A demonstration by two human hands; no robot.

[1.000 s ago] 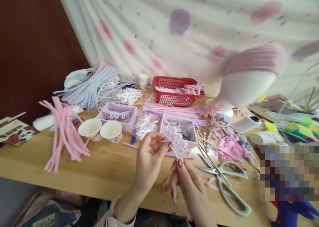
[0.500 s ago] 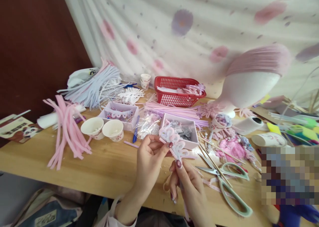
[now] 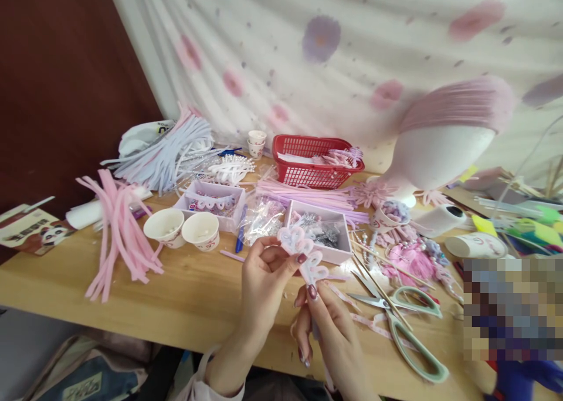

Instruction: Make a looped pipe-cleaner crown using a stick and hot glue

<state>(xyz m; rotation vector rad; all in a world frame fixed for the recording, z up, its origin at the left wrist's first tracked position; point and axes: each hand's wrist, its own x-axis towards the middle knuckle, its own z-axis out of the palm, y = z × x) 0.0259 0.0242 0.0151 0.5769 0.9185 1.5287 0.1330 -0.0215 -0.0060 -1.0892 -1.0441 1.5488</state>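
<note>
Between my hands is a pink-and-white looped pipe-cleaner piece point(image 3: 311, 259), held slanting above the table. My left hand point(image 3: 264, 289) pinches its left part between thumb and fingers. Lower down, my right hand point(image 3: 328, 325) closes thumb and forefinger on its lower end; the other fingers curl below. Just behind the piece stands a white box point(image 3: 323, 250) holding silvery and pink bits. Right of my right hand lie green-handled scissors point(image 3: 396, 313), blades apart, with thin sticks point(image 3: 380, 284) across them. A pink ribbon-like strip point(image 3: 373, 325) lies partly under the scissors.
Pink pipe cleaners point(image 3: 121, 237) and two paper cups point(image 3: 200, 231) stand at left. Farther back are a lilac box point(image 3: 213, 204), a red basket point(image 3: 308, 172) and lilac stems point(image 3: 303, 194). A white mannequin head point(image 3: 435, 149) rises at right, near pink yarn point(image 3: 409, 263).
The looped piece has shifted slightly left and turned a little in my fingers. My right hand has moved slightly left with it. My left hand has hardly moved.
</note>
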